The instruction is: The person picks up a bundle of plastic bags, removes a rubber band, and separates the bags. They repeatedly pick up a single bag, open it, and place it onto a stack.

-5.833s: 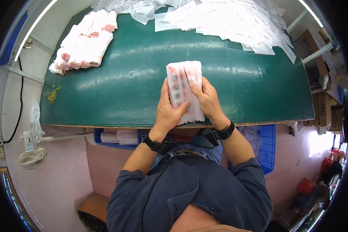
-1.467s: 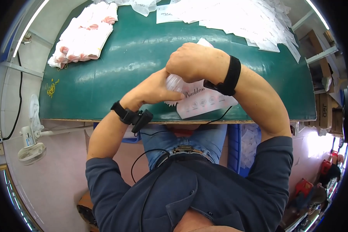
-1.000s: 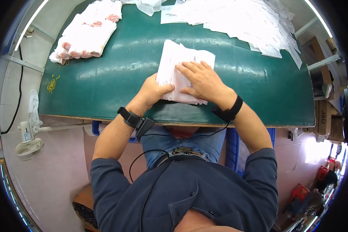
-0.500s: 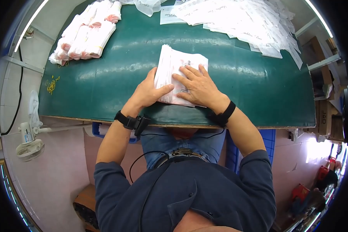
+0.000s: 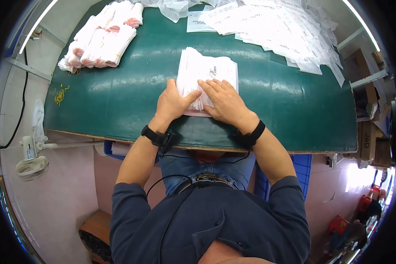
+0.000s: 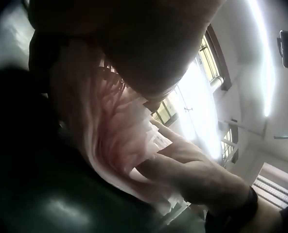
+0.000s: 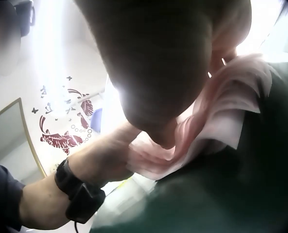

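A thick stack of thin, whitish-pink printed plastic bags (image 5: 220, 67) lies folded on the green table close to its front edge, dark script lettering facing up. My left hand (image 5: 170, 104) grips the stack's left side, thumb over the top and fingers along the outer edge. With fingers spread, my right hand (image 5: 226, 102) presses on the top from the right. In the left wrist view the layered, curved bag edges (image 6: 119, 131) show beneath the dark palm. The right wrist view shows the bags (image 7: 221, 116) fanned at their ends.
Bundled bags (image 5: 105, 42) are piled at the table's back left, with yellow rubber bands (image 5: 59, 94) near the left edge. A wide heap of loose printed bags (image 5: 277, 33) covers the back right. Blue crates (image 5: 301, 169) stand under the table (image 5: 295, 119), and a fan (image 5: 31, 165) is at left.
Earlier the bags were held upright, then folded over with the right hand crossing the left. Now they lie folded flat, and the right hand has slid slightly toward me across the top.
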Demonstrator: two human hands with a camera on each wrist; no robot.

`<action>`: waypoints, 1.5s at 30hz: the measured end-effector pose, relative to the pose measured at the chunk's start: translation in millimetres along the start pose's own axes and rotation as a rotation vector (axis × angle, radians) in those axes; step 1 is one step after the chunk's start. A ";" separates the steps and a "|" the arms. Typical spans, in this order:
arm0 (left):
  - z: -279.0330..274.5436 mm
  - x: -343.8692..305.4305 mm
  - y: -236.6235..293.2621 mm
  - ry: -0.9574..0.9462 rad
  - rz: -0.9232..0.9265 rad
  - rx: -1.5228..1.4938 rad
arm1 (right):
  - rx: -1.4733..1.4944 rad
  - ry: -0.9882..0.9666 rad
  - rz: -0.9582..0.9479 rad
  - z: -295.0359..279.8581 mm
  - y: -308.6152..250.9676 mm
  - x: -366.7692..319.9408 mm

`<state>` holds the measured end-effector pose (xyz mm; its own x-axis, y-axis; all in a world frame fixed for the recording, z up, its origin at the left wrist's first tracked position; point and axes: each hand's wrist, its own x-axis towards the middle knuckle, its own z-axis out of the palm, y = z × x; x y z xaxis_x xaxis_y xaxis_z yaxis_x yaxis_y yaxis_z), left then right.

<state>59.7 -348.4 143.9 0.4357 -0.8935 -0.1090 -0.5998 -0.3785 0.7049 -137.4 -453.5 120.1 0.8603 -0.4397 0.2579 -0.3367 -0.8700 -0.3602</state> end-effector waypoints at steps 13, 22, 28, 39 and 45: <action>10.5 11.6 -24.5 -0.147 0.476 0.508 | -0.113 -0.005 -0.014 4.6 4.9 -21.7; 17.4 15.4 -40.8 -0.087 0.555 0.448 | -0.108 -0.066 0.030 -6.4 -4.1 -26.5; 17.8 20.5 -48.1 0.148 0.128 -0.544 | -0.145 -0.077 0.055 -2.0 -6.2 -28.1; 4.4 43.0 -23.2 -0.163 -0.120 -0.928 | -0.119 -0.014 0.076 4.7 0.5 -19.6; -34.7 59.6 -62.9 -0.005 -0.059 -0.723 | -0.124 -0.002 0.057 33.8 -17.8 21.5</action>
<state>146.7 -369.4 117.4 0.4494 -0.8783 -0.1629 0.0189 -0.1730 0.9847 -100.0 -439.9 101.8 0.8393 -0.4887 0.2384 -0.4293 -0.8646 -0.2610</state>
